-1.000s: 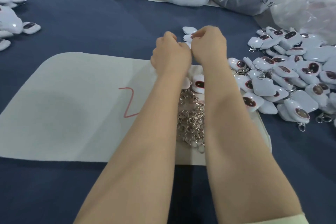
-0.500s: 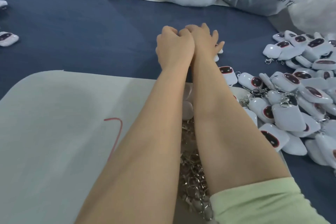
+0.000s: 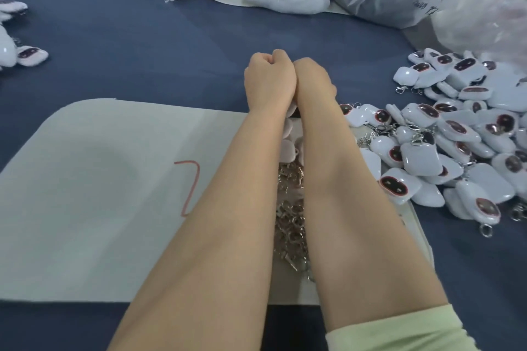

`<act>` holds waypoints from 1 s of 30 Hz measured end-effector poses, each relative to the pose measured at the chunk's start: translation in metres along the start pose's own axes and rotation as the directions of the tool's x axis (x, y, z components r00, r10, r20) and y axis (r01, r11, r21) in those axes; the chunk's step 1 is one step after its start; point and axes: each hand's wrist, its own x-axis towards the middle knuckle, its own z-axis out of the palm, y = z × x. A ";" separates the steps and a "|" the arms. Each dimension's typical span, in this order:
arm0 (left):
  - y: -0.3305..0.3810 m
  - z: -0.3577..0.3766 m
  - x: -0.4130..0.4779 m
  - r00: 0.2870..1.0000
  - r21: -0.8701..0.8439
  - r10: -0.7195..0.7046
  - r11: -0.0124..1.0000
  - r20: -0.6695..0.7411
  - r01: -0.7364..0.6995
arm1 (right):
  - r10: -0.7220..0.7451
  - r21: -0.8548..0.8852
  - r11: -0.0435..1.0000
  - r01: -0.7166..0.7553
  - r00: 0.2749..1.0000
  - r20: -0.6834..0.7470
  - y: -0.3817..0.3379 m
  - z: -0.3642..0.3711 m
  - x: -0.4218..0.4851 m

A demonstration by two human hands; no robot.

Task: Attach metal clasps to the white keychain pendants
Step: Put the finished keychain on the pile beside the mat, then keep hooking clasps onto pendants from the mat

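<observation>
Hands kept pressed together: left hand [image 3: 269, 81] clenched, right hand [image 3: 313, 80], splayed earlier, now seemingly curled under; grasp contents cannot be told.

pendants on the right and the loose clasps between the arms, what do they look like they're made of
Pendants: probably glossy white plastic or a soft vinyl skin, going by the bright highlights and rounded, puffy edges; the look leaves open which. Clasps: silvery polished metal, going by the sharp glints and thin, wire-like loops.
</observation>
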 end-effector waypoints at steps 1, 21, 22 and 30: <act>0.000 -0.002 -0.005 1.000 0.008 -0.003 1.000 0.009 0.003 | -0.011 -0.001 1.000 0.011 1.000 0.004 0.001 -0.001 -0.007; -0.016 -0.031 -0.018 0.991 0.157 0.069 0.986 -0.114 -0.051 | -0.033 0.147 0.987 0.066 0.976 -0.214 -0.002 0.013 -0.030; -0.016 -0.030 -0.016 0.990 0.148 0.074 0.987 -0.119 -0.056 | -0.037 0.148 0.987 0.066 0.981 -0.190 -0.004 0.013 -0.026; -0.018 -0.028 -0.004 0.994 0.050 0.039 0.998 -0.106 -0.034 | 0.059 0.035 0.997 -0.062 0.995 0.074 -0.017 0.014 -0.008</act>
